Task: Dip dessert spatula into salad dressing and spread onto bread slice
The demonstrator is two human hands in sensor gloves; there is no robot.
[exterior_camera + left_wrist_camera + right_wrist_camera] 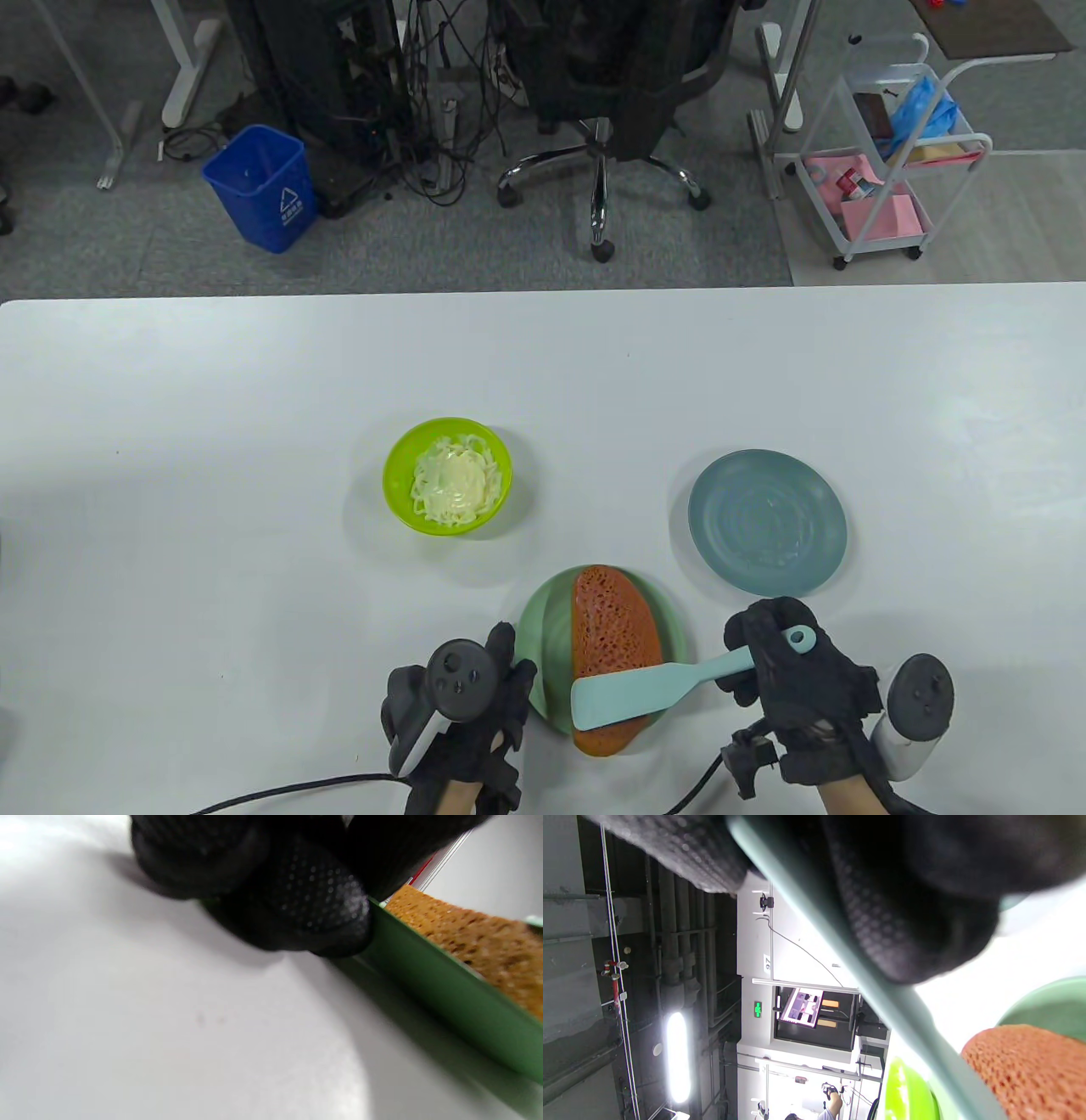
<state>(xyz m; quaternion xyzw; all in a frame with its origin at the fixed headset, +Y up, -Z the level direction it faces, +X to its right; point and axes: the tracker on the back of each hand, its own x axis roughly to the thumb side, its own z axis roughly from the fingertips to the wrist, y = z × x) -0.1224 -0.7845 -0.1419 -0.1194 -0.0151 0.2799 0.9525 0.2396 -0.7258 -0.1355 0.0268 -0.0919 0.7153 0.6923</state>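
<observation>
A brown bread slice [615,628] [479,942] [1031,1069] lies on a green plate [543,628] [445,997] [1052,1001] near the table's front. My right hand [764,658] grips the handle of the pale teal spatula [632,692] [882,993]. The blade lies flat across the near end of the bread, and its top face looks clean. My left hand [509,671] sits at the plate's left rim, with fingertips [305,899] touching the outer wall. The lime green bowl [399,475] [903,1090] of pale salad dressing [454,480] stands farther back on the left.
An empty blue-grey plate [767,520] sits just behind my right hand. Cables trail from both gloves off the table's front edge. Beyond the far edge are an office chair [607,76], a blue bin [259,187] and a white cart [882,161].
</observation>
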